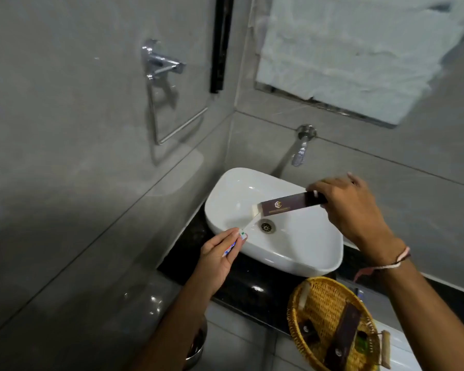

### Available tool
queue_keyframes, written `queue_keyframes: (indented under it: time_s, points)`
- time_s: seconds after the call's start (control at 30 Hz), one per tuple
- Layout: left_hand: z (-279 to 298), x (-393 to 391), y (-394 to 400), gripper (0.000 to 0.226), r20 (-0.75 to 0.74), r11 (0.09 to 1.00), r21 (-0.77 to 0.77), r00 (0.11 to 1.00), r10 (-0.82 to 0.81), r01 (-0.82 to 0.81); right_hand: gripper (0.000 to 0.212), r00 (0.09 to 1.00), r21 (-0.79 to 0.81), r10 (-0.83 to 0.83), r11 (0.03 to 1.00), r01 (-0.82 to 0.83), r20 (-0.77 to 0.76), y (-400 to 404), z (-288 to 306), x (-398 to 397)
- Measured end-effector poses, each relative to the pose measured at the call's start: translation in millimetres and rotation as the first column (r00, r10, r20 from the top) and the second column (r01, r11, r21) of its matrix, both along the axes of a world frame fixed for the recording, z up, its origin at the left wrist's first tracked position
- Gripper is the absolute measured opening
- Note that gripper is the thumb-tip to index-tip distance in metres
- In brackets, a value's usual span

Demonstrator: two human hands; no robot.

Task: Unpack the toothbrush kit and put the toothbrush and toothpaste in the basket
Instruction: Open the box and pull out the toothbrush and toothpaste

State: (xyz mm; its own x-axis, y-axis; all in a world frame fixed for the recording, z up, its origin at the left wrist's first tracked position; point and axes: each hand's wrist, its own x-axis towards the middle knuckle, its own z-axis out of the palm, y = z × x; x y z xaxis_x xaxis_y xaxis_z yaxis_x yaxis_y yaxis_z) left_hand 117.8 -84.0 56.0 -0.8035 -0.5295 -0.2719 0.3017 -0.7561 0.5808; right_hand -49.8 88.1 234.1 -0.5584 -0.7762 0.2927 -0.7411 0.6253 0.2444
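My right hand (351, 210) grips one end of a dark brown toothbrush kit box (281, 206), held level above the white sink (300, 253). The box's left end is open, with a white flap showing. My left hand (217, 253) pinches a small white toothpaste tube (233, 243) with red, blue and green print, just below and left of the open end. A thin white piece (252, 222), perhaps the toothbrush or its wrapper, runs between box and tube. The woven wicker basket (300, 309) sits at the lower right on the black counter.
The basket holds another dark brown box (344, 330) and several small items. A chrome wall spout (300, 151) juts over the sink. A towel ring (169, 103) hangs on the left wall. A steel bin (196, 349) stands below the counter.
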Motion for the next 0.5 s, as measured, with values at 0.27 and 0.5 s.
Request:
queue_keyframes:
  time_s: [0.27, 0.5]
  points:
    - [-56.3, 128.8, -44.5, 0.014, 0.261, 0.971, -0.013, 0.937, 0.234, -0.239, 0.041, 0.730, -0.327, 0.070, 0.920, 0.217, 0.680, -37.0, -122.8, 56.2]
    - [-132.9, 210.0, -17.7, 0.019, 0.442, 0.943, -0.046, 0.840, 0.314, -0.329, 0.036, 0.417, -0.383, 0.243, 0.877, 0.292, 0.876, -87.9, -242.9, 158.1]
